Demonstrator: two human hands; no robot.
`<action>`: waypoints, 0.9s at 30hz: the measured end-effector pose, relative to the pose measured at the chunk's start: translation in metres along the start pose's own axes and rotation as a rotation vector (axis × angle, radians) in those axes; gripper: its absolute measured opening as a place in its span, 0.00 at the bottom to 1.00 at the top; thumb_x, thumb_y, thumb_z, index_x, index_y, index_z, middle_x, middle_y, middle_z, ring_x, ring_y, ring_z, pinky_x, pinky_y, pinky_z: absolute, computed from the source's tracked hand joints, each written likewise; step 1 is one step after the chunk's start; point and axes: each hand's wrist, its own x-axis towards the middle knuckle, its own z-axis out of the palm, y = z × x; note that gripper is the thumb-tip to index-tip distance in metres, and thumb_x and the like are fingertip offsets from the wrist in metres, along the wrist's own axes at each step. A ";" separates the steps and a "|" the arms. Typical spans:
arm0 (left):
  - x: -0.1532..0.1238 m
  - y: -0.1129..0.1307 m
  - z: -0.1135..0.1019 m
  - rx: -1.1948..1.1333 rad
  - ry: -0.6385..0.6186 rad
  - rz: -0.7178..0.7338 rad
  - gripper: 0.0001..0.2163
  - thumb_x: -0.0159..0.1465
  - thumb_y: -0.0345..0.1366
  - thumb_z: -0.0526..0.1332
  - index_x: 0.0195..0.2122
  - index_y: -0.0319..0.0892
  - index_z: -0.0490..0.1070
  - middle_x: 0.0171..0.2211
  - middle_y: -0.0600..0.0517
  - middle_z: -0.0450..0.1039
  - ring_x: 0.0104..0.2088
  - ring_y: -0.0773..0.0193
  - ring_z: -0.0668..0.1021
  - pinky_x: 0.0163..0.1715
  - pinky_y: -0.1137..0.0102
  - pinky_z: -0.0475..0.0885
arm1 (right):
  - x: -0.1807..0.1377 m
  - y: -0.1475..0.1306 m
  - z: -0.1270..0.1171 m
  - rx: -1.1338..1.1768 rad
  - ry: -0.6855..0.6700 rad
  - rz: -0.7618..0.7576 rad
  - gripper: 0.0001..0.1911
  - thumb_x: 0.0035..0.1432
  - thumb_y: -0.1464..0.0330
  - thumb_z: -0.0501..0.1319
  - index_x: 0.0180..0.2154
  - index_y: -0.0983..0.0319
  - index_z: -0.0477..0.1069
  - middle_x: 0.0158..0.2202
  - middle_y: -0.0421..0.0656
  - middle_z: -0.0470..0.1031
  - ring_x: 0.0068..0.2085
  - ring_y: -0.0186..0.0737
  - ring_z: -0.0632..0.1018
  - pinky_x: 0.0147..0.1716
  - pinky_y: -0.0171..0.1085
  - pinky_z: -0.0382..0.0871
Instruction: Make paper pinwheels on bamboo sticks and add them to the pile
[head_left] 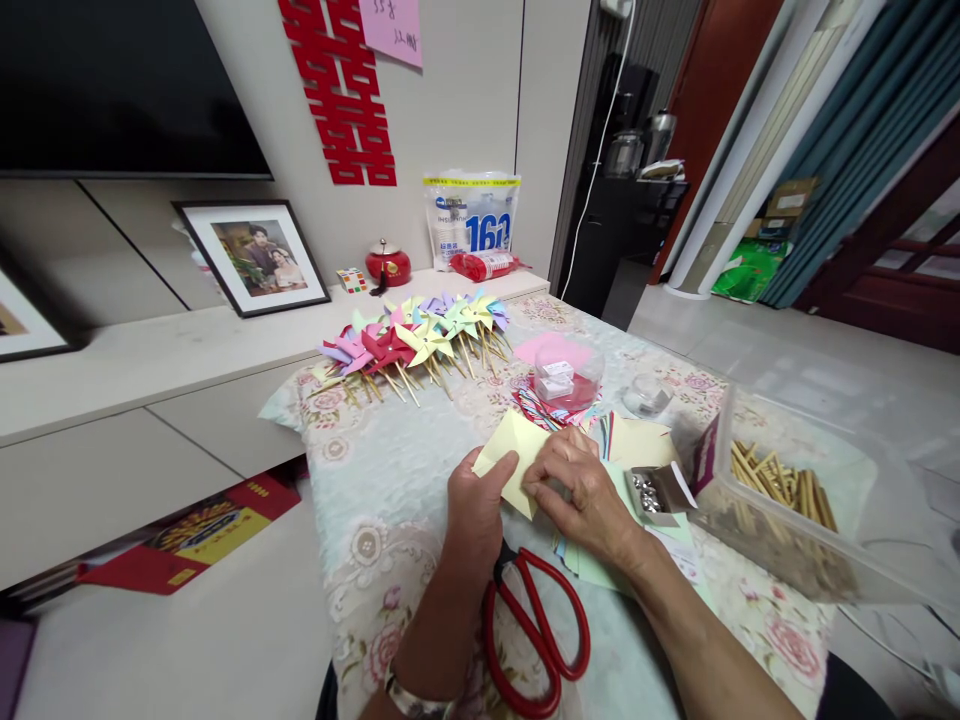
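A pale yellow sheet of paper [514, 440] is held up over the table between my two hands. My left hand [480, 495] grips its left side, thumb on top. At its right edge, my right hand [574, 485] has thumb and fingers pinched together on the paper; whether a smaller piece is in that pinch cannot be seen. Red-handled scissors [536, 630] lie just below, their blades partly hidden by my left wrist. To the right of my right hand stands a small open box of silvery pins [651, 493]. Stacked coloured paper [637, 440] lies behind and under my right hand.
Several finished paper pinwheels [427, 340] on sticks lie at the far left of the floral tablecloth [375, 450]. A clear plastic tub [780, 530] of wooden sticks stands at right. Behind the hands are a clear round container [568, 370] and a clear lid [647, 396].
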 end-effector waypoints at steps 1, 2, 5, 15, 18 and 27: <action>-0.001 0.000 0.001 -0.002 0.005 -0.003 0.19 0.40 0.35 0.75 0.33 0.36 0.76 0.25 0.51 0.79 0.22 0.65 0.77 0.26 0.71 0.71 | 0.000 0.000 0.000 0.002 0.009 0.003 0.07 0.61 0.74 0.59 0.31 0.60 0.70 0.33 0.41 0.70 0.40 0.44 0.67 0.43 0.46 0.58; -0.001 0.000 0.001 -0.001 0.009 -0.003 0.19 0.40 0.34 0.75 0.33 0.36 0.76 0.25 0.51 0.79 0.22 0.65 0.76 0.25 0.71 0.71 | 0.000 0.001 0.000 0.003 0.016 0.001 0.07 0.61 0.75 0.59 0.31 0.60 0.71 0.33 0.41 0.70 0.40 0.44 0.68 0.43 0.46 0.58; -0.001 0.002 0.002 0.004 0.036 0.007 0.18 0.40 0.35 0.75 0.32 0.36 0.75 0.24 0.51 0.79 0.22 0.65 0.76 0.25 0.71 0.71 | 0.000 0.004 0.000 -0.007 0.030 -0.031 0.05 0.61 0.74 0.60 0.34 0.60 0.72 0.34 0.43 0.71 0.41 0.45 0.68 0.43 0.46 0.59; 0.000 0.004 0.002 -0.009 0.111 0.016 0.20 0.40 0.33 0.74 0.34 0.36 0.74 0.27 0.50 0.80 0.24 0.64 0.78 0.29 0.70 0.72 | -0.001 0.006 0.000 -0.079 -0.025 -0.124 0.07 0.65 0.72 0.59 0.37 0.57 0.76 0.35 0.43 0.72 0.41 0.45 0.68 0.43 0.46 0.59; 0.000 0.002 0.002 0.000 0.102 0.034 0.21 0.40 0.33 0.75 0.36 0.36 0.74 0.28 0.50 0.80 0.25 0.64 0.78 0.29 0.70 0.72 | -0.001 0.004 0.001 -0.084 -0.030 -0.118 0.06 0.65 0.71 0.59 0.36 0.58 0.75 0.34 0.43 0.71 0.41 0.44 0.67 0.43 0.46 0.58; -0.001 0.000 0.003 0.001 0.081 0.034 0.22 0.39 0.35 0.76 0.35 0.36 0.74 0.27 0.52 0.79 0.25 0.64 0.77 0.30 0.69 0.71 | 0.000 -0.001 0.003 -0.027 0.018 0.004 0.05 0.61 0.72 0.59 0.32 0.60 0.70 0.33 0.42 0.71 0.41 0.45 0.68 0.42 0.45 0.57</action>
